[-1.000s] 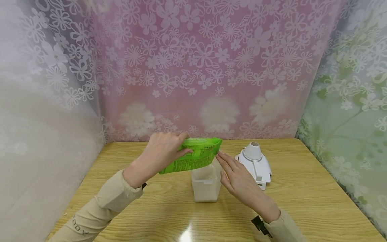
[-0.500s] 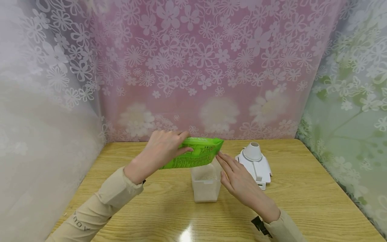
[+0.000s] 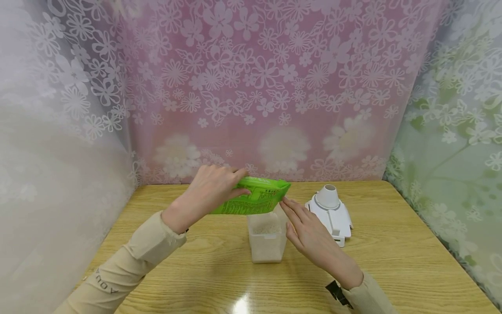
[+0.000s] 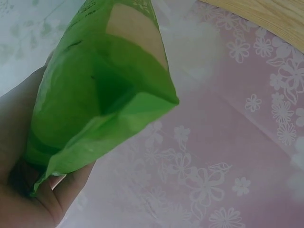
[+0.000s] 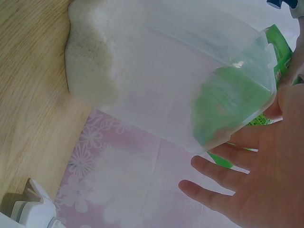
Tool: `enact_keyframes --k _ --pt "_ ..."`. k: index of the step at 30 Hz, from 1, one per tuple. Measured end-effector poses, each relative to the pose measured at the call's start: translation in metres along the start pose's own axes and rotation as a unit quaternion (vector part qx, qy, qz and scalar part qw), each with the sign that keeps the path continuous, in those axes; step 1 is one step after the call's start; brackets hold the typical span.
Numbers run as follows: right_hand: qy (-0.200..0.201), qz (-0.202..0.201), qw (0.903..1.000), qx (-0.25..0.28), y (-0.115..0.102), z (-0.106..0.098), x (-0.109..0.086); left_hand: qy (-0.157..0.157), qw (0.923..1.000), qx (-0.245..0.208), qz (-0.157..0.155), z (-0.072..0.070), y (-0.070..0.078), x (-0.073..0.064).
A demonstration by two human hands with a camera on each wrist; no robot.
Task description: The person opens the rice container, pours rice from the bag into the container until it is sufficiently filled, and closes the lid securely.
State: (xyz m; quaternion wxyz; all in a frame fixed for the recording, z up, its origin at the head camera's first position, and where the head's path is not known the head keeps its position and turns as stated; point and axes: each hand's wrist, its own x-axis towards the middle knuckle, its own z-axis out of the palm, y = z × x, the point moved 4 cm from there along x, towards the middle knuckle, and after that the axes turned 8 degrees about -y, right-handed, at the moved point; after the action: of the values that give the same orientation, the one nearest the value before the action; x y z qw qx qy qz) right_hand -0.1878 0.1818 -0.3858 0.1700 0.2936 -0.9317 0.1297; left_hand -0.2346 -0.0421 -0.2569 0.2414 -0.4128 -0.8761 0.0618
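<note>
My left hand (image 3: pixel 213 187) grips a green printed plastic bag (image 3: pixel 259 196), thumb on the near face and fingers over the top edge. The bag lies nearly level above a translucent plastic box (image 3: pixel 267 248), its right end over the box's opening. In the left wrist view the end of the bag (image 4: pixel 118 90) shows a folded green flap. My right hand (image 3: pixel 313 237) is held with straight fingers beside the box, fingertips close to the bag's right end. In the right wrist view, pale grains (image 5: pixel 95 57) fill the lower part of the box, and the fingers lie along its rim.
A white plastic piece with a cone-shaped spout (image 3: pixel 328 197) lies on the wooden table (image 3: pixel 392 244) to the right of the box. Flower-patterned curtains (image 3: pixel 251 87) enclose the table at the back and both sides.
My left hand has risen slightly, and the bag's left end has come up with it, showing more of the box's inside. The right hand and the box have stayed in place.
</note>
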Motion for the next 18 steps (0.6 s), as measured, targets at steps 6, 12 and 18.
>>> enact_keyframes --k 6,12,18 --pt "0.0 -0.001 1.0 -0.001 0.0 0.0001 -0.0002 -0.007 0.9998 0.016 0.005 -0.0024 0.001 0.0028" --pt "0.0 -0.002 1.0 0.0 0.0 0.0006 -0.0002 -0.014 0.9996 0.024 0.006 -0.0041 0.002 0.0052" --pt "-0.003 0.002 1.0 0.003 0.0005 0.0007 -0.0004 -0.015 0.9991 0.039 0.01 -0.0061 0.0023 0.0076"
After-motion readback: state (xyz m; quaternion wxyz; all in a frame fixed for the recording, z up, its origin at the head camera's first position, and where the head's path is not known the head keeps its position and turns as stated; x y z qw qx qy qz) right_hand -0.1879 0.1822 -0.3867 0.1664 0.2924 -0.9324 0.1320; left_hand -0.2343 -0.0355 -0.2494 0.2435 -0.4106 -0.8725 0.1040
